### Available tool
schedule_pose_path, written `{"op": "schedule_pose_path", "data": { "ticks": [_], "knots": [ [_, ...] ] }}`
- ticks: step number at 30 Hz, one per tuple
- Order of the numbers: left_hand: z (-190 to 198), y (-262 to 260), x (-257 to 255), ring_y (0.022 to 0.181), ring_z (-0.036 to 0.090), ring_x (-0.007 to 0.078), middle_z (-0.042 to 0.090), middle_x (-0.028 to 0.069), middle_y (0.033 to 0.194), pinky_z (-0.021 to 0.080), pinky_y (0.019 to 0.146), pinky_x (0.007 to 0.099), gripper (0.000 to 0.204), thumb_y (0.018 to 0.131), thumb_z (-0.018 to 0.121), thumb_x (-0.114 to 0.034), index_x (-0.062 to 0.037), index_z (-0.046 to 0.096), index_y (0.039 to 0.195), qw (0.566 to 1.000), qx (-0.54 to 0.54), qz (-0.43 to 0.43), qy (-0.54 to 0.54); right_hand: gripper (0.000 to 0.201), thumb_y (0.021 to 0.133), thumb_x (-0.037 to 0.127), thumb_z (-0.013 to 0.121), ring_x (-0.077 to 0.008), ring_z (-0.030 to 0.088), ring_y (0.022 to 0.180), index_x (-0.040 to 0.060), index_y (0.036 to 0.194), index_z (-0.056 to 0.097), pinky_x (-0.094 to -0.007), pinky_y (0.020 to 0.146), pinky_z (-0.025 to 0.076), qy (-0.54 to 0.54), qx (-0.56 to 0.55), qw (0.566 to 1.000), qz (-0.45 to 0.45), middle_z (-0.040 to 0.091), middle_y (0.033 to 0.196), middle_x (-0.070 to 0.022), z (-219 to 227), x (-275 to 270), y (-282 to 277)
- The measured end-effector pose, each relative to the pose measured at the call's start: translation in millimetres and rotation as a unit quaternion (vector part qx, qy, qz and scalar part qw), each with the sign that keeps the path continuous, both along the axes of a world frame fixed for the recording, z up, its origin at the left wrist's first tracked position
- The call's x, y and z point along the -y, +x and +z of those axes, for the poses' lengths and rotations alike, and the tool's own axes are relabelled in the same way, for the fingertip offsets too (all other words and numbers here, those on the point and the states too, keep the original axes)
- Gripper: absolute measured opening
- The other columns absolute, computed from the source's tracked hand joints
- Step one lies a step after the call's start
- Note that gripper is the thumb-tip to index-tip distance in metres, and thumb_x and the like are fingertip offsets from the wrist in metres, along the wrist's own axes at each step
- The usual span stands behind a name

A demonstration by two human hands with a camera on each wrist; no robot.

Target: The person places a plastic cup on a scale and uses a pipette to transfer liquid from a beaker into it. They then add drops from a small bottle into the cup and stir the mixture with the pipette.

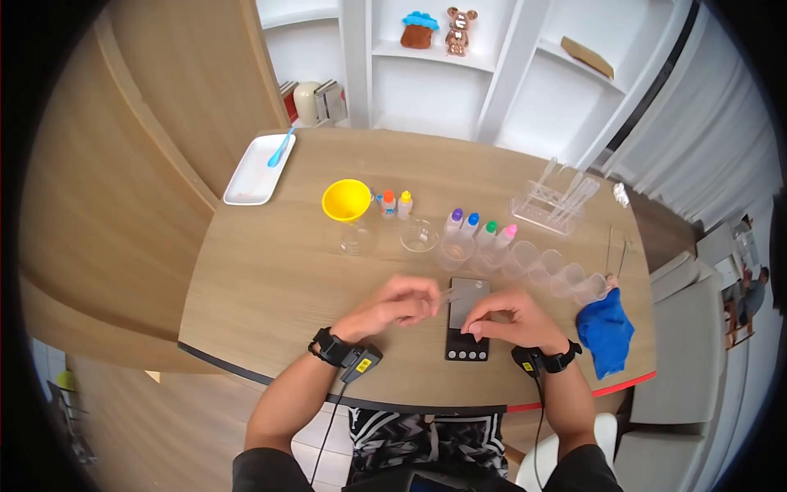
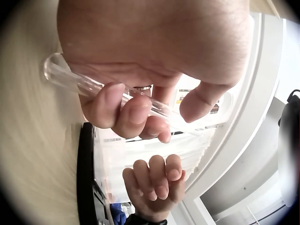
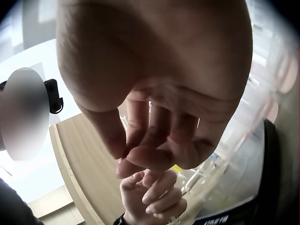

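Curled fingers of the left hand (image 1: 392,302) hold a clear glass tube (image 1: 448,296), just left of a black digital scale (image 1: 470,302). In the left wrist view the tube (image 2: 60,74) slants across the palm, its rounded end sticking out past the little-finger side. The right hand (image 1: 518,318) is over the scale's right side, fingers bent in and thumb close to the index fingertip; no object shows between them. In the right wrist view, the right hand (image 3: 154,84) hides part of the left hand (image 3: 152,197).
Beyond the hands stand clear cups (image 1: 518,260), bottles with coloured caps, a glass dish (image 1: 420,236), a beaker and a yellow funnel (image 1: 347,200). A tube rack (image 1: 548,215) is at back right, a blue cloth (image 1: 606,332) at right, a white tray (image 1: 251,184) at back left.
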State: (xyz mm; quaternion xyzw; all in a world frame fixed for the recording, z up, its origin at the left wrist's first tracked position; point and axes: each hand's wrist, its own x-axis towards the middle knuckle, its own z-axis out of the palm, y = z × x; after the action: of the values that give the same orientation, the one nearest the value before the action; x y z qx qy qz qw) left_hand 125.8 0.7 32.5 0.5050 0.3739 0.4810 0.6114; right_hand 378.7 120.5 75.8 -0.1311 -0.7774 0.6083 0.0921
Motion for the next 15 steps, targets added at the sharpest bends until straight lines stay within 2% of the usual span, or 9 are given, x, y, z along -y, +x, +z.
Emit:
{"op": "schedule_pose_path", "data": {
  "ticks": [1,4,8,10,13,15],
  "knots": [
    [-1,-2,-2,0.059,0.044,0.0062,0.051,-0.0019,0.068,0.032,0.055,0.0253,0.01,0.092,0.058,-0.012,-0.0027,0.062,0.093,1.0,0.001,-0.018,-0.009,0.012,0.099,0.011,0.073,-0.0079,0.068,0.073,0.0015,0.102,0.079,-0.0231,0.062,0.049,-0.039,-0.022,0.999,0.006,0.076,0.087,-0.0035,-7,2,-2],
    [4,7,-3,0.06,0.046,0.0066,0.052,-0.001,0.069,0.034,0.056,0.0248,0.01,0.094,0.058,-0.011,-0.0025,0.063,0.096,0.999,0.02,-0.03,-0.028,0.012,0.099,0.012,0.073,-0.006,0.066,0.072,0.0008,0.1,0.078,-0.0223,0.061,0.047,-0.043,0.019,0.999,0.008,0.074,0.084,-0.0013,-12,2,-3],
    [5,8,-1,0.062,0.051,0.0079,0.055,0.0003,0.071,0.038,0.058,0.0244,0.013,0.102,0.057,-0.013,-0.0017,0.064,0.101,0.998,-0.017,-0.042,-0.043,0.016,0.1,0.012,0.072,-0.0035,0.063,0.072,0.0022,0.112,0.072,-0.0213,0.061,0.046,-0.089,-0.027,0.995,-0.034,0.072,0.085,0.0008,-27,3,-5],
    [4,12,-1,0.063,0.054,0.0086,0.056,0.0006,0.071,0.04,0.059,0.0243,0.016,0.106,0.055,-0.015,-0.0015,0.064,0.104,0.998,-0.01,-0.041,-0.039,0.022,0.1,0.012,0.072,-0.003,0.062,0.072,0.0032,0.12,0.068,-0.0209,0.061,0.046,-0.123,-0.055,0.989,-0.06,0.072,0.086,0.0014,-17,6,-5],
    [0,12,-1,0.064,0.057,0.0105,0.058,0.0022,0.074,0.043,0.059,0.0257,0.018,0.11,0.053,-0.015,-0.0011,0.064,0.111,0.998,-0.029,-0.051,-0.027,0.029,0.099,0.012,0.073,-0.0035,0.063,0.074,0.0046,0.126,0.063,-0.021,0.062,0.047,-0.113,-0.093,0.985,-0.088,0.072,0.088,0.0004,-11,7,-6],
    [-2,13,-3,0.064,0.057,0.0119,0.06,0.0037,0.077,0.045,0.06,0.0267,0.019,0.111,0.053,-0.017,-0.0007,0.063,0.116,0.997,-0.032,-0.062,-0.022,0.027,0.099,0.011,0.073,-0.0039,0.064,0.075,0.0047,0.123,0.065,-0.0213,0.063,0.049,-0.11,-0.13,0.98,-0.099,0.073,0.089,-0.0006,-12,9,-7]
  ]
}}
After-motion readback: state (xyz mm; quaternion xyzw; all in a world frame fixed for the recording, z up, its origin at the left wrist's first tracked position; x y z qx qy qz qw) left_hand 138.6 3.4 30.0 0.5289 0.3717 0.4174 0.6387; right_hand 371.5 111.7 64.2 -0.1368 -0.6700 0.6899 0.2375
